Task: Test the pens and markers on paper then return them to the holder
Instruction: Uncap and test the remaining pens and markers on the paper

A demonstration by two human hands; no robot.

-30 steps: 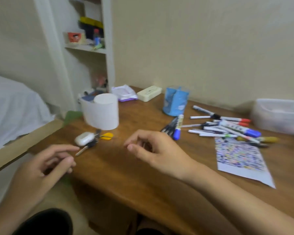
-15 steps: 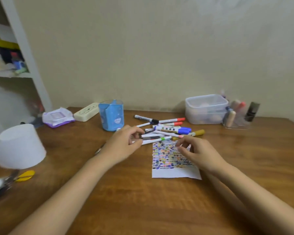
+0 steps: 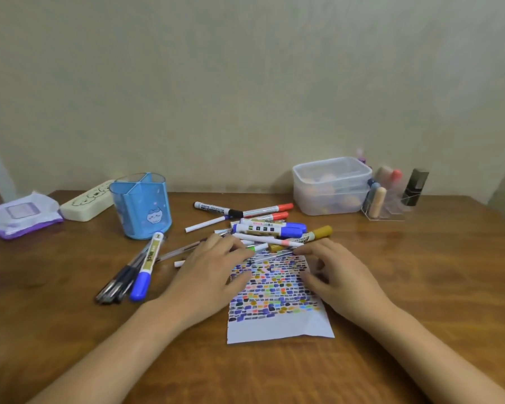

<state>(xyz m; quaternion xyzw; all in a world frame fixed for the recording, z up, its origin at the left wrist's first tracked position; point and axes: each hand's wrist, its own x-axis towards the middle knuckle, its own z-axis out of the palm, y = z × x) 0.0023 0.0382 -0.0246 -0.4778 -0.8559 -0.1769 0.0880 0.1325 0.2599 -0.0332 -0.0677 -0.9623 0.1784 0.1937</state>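
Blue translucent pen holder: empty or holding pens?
Empty. The blue translucent pen holder stands upright, its divided compartments bare; pens and markers lie loose on the wooden desk.

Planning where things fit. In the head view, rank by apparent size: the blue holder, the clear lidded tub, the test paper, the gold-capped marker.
1. test paper, though it lies nearest the camera, which flatters it
2. clear lidded tub
3. blue holder; not far behind the tub, so that pair is unsure
4. gold-capped marker, clearly smallest

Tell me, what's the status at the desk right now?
Left hand and right hand reaching into the pen pile, grip unclear. Paper nearly full of test marks. Holder looks empty. Nothing blocking it.
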